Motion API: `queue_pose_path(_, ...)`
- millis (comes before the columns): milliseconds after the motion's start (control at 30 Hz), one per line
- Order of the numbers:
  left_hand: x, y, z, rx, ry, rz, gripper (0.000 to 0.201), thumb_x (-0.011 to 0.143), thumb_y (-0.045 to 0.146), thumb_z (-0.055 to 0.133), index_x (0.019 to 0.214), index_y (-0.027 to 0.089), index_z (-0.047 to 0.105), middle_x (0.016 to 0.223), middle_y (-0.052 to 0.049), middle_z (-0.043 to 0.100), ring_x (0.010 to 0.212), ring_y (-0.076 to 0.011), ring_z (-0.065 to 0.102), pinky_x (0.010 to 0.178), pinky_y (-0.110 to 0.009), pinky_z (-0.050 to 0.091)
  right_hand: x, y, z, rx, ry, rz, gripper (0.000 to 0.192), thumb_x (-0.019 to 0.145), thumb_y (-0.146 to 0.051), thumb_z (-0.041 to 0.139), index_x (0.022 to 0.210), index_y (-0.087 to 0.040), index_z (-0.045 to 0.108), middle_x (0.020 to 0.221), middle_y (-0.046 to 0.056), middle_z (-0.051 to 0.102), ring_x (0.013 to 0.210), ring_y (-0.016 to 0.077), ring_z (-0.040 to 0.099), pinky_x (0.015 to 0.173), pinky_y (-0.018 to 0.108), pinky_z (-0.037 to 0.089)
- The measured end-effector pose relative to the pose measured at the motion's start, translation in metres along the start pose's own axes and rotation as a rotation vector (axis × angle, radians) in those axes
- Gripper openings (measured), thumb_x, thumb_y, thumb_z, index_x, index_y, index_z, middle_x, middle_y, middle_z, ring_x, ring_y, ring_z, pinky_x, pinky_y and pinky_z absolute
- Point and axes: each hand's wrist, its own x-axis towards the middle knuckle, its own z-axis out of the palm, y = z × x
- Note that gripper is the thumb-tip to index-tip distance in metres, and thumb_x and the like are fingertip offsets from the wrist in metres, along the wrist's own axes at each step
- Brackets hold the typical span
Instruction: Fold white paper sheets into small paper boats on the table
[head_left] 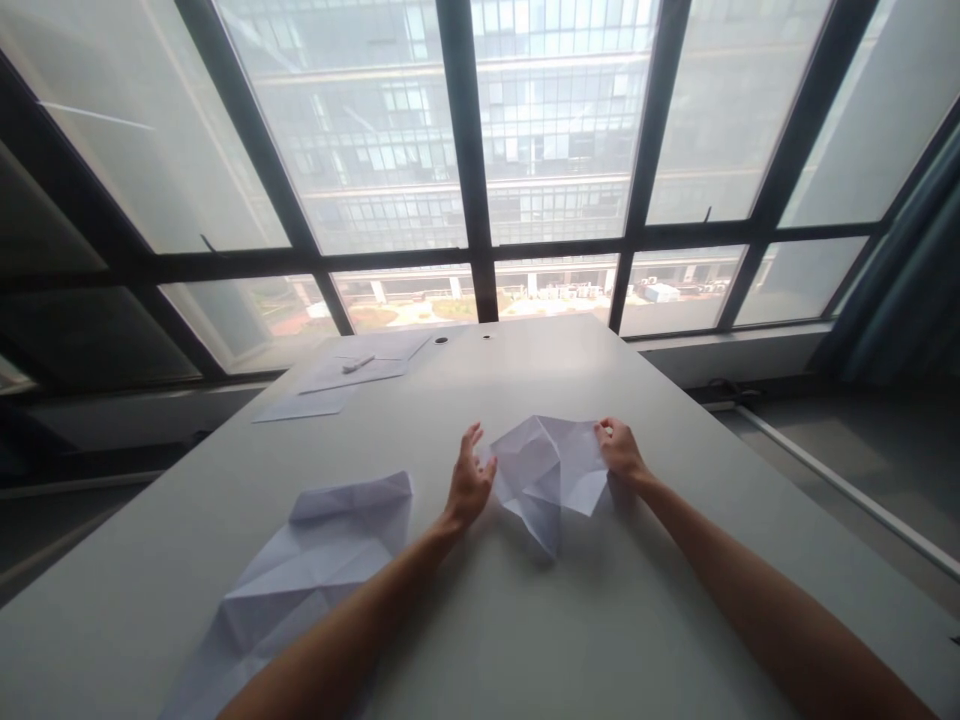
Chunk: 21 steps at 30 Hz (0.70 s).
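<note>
A creased sheet of white paper [541,465], partly folded with a pointed flap hanging toward me, is held just above or on the table in front of me. My right hand [621,450] pinches its right edge between thumb and fingers. At the left edge of the sheet is my left hand [471,478], fingers apart and curved upward, the thumb close to the paper; whether it touches cannot be made out. To the left lies a larger creased paper [311,560], partly covered by my left forearm.
Flat white sheets [360,372] lie at the far left of the white table [480,640], with a small white pen-like object [358,364] on top. Two round holes sit near the far edge. Beyond stand tall windows [555,120]; a curtain [892,280] hangs at right.
</note>
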Motion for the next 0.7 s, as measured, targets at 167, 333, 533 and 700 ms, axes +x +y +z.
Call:
queue_pose_path(167, -0.009, 0.022, 0.001, 0.261, -0.149, 0.428, 0.027, 0.091, 0.013, 0.053, 0.112, 0.024, 0.066, 0.123, -0.008, 0.06, 0.121, -0.024, 0.055, 0.105, -0.044, 0.043, -0.002, 0.001, 0.005, -0.137, -0.071, -0.047, 0.03, 0.083, -0.046, 0.049, 0.083, -0.018, 0.061, 0.063, 0.002, 0.062, 0.053, 0.016, 0.054, 0.051, 0.026, 0.038)
queue_pose_path(333, -0.018, 0.027, 0.009, 0.166, -0.619, 0.421, 0.018, 0.084, 0.01, 0.059, 0.093, 0.02, 0.072, 0.101, -0.006, 0.071, 0.094, -0.0197, 0.067, 0.087, -0.032, 0.052, -0.006, -0.004, 0.004, -0.283, -0.139, -0.033, 0.03, 0.084, -0.041, 0.058, 0.098, -0.017, 0.067, 0.067, 0.004, 0.065, 0.064, 0.0204, 0.06, 0.064, 0.03, 0.044)
queue_pose_path(533, -0.019, 0.034, 0.003, 0.381, -0.765, 0.468, 0.037, 0.078, 0.023, 0.074, 0.113, 0.03, 0.069, 0.118, -0.002, 0.067, 0.111, -0.0241, 0.058, 0.101, -0.038, 0.043, -0.032, -0.055, -0.014, -0.719, -0.395, -0.267, 0.076, 0.071, -0.035, 0.078, 0.14, -0.019, 0.05, 0.128, 0.016, 0.057, 0.115, 0.0302, 0.052, 0.095, 0.039, 0.041)
queue_pose_path(700, -0.022, 0.038, 0.005, 0.527, -0.747, 0.475, 0.052, 0.07, 0.043, 0.083, 0.118, 0.033, 0.066, 0.123, -0.002, 0.063, 0.115, -0.0283, 0.054, 0.102, -0.042, 0.04, -0.063, -0.107, -0.028, -0.861, -0.654, -0.539, 0.05, 0.069, -0.037, 0.082, 0.116, -0.026, 0.069, 0.125, 0.011, 0.056, 0.123, 0.033, 0.042, 0.108, 0.053, 0.022)
